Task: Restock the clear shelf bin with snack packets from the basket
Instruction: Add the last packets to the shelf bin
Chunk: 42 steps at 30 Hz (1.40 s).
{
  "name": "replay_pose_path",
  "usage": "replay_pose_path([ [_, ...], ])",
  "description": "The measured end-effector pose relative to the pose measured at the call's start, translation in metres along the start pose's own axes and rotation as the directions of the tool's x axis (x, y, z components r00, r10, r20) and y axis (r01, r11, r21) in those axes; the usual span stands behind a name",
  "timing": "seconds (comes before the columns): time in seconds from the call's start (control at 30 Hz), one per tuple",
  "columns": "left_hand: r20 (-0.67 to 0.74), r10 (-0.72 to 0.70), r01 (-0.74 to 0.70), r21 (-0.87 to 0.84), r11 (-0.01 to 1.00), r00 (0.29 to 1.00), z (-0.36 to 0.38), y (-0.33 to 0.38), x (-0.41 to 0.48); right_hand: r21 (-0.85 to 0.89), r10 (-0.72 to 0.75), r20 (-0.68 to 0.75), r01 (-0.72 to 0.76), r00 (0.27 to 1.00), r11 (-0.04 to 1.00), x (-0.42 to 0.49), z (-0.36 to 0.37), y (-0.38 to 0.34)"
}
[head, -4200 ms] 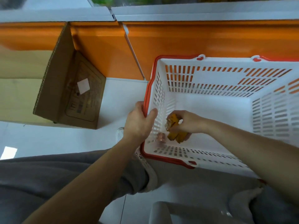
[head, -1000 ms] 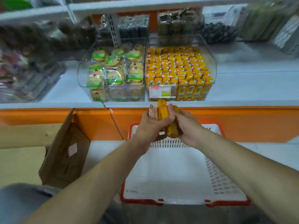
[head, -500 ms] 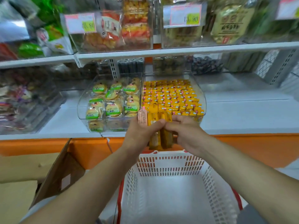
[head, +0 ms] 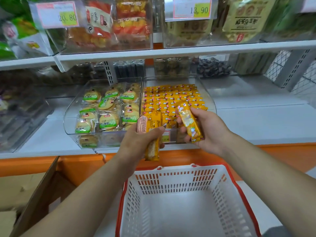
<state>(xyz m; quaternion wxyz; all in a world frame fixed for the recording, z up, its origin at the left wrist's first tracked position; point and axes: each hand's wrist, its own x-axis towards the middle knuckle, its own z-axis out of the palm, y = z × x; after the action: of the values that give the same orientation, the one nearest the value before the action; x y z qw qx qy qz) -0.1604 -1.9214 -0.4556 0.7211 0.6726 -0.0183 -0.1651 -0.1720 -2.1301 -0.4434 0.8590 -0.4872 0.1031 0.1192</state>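
At frame centre, before the clear shelf bin (head: 211,101), the left hand (head: 136,142) is gripping a bunch of yellow snack packets (head: 152,134) while the right hand (head: 205,130) is clasping a single packet (head: 189,123) above the basket (head: 171,170).

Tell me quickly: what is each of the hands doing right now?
Left hand: holding a bundle of packets.
Right hand: holding a single yellow packet.

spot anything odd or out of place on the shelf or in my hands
The left hand holds one pinkish packet beside its yellow packets, unlike the all-yellow stock in the clear bin. Nothing looks spilled or damaged.
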Motion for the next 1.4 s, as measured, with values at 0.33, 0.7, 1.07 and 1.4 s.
replay_pose_path([
  [0.33,-0.056,0.064,-0.066,-0.031,0.997,0.996,-0.016,0.017,-0.005,-0.381,-0.221,-0.103,0.167,0.97,0.909,0.001,0.001,-0.026],
  [0.7,-0.107,0.077,-0.076,0.013,0.997,0.991,-0.037,0.014,0.009,-0.995,-0.471,0.099,0.09,0.876,-0.042,0.044,0.001,-0.043],
  [1.07,-0.092,0.048,-0.046,0.017,0.999,0.995,-0.037,0.007,0.018,-0.879,-0.18,0.225,0.12,0.957,-0.461,0.064,0.024,-0.035],
  [1.4,-0.1,0.059,-0.052,0.073,0.996,0.993,-0.043,0.009,0.013,-0.934,-0.382,0.329,0.24,0.863,-0.263,0.047,-0.015,-0.027],
])
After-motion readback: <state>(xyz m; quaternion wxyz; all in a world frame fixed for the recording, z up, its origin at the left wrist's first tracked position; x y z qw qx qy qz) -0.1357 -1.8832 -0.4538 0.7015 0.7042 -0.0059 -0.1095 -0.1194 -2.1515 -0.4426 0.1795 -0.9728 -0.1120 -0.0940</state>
